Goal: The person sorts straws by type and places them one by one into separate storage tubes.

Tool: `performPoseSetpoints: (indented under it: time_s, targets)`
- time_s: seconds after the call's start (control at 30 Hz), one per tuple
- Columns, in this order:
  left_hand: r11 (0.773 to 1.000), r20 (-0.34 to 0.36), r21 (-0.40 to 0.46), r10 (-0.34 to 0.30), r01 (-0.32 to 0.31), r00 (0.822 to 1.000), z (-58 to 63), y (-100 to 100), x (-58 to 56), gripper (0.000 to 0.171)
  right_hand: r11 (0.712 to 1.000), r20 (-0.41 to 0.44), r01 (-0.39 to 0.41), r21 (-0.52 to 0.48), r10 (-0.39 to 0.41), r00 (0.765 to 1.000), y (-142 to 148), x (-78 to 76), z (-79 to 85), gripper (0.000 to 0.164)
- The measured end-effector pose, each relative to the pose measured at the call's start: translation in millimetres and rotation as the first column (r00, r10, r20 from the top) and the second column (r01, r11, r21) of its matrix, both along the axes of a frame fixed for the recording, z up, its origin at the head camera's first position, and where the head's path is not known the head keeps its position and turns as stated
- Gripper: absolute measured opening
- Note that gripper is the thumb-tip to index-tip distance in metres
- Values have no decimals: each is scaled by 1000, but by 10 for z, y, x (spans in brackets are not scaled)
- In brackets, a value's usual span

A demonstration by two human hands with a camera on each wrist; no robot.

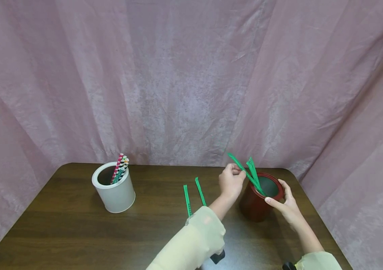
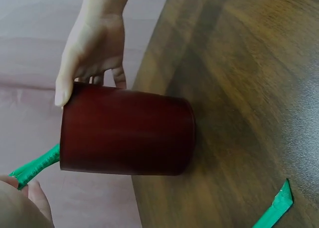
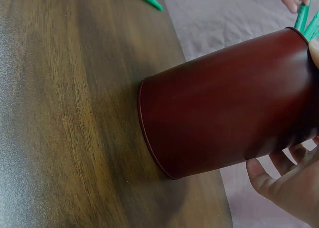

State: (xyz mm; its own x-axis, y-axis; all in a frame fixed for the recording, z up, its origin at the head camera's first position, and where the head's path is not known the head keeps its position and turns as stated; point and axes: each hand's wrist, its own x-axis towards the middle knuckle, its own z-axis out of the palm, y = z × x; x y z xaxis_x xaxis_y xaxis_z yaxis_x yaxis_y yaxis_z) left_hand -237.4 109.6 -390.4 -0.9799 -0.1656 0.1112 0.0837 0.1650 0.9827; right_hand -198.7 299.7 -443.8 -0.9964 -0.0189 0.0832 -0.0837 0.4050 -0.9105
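My left hand (image 1: 231,182) pinches a long green wrapped straw (image 1: 237,161) above the left side of a dark red canister (image 1: 254,206). The straw slants, its lower end inside the canister's mouth. More green straws (image 1: 252,168) lean in the same canister, upper ends sticking out. On the far right my right hand (image 1: 288,210) grips the canister at its rim, thumb on the near edge and fingers round the outer side. In the right wrist view its fingers (image 3: 261,180) lie along the canister wall. The canister stands upright on the table.
Two green straws (image 1: 187,200) lie on the brown wooden table (image 1: 76,232), partly behind the left sleeve. At the left stands a white can (image 1: 118,197) holding several patterned paper straws (image 1: 118,168). A pink curtain (image 1: 184,82) hangs behind the table.
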Motion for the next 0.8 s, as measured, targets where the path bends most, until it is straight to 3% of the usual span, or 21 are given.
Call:
performPoseSetpoints:
  time_s: [0.23, 0.43, 0.57, 0.8]
  targets:
    - [994, 42, -85, -69, 73, 997, -65, 47, 27, 7, 1000, -9, 0, -12, 0, 1000, -5, -2, -8, 77]
    - [985, 40, -121, -120, 124, 992, -190, -18, 23, 7, 1000, -7, -1, -2, 1, 1000, -3, 0, -17, 77]
    - [980, 33, -111, -160, 163, 987, -256, -135, -6, 11, 1000, -6, 1, -3, -1, 1000, -1, -1, -17, 77]
    - [961, 44, -53, -270, 272, 962, -331, -404, -65, 16, 1000, -8, 3, -18, -3, 1000, 3, -2, -14, 77]
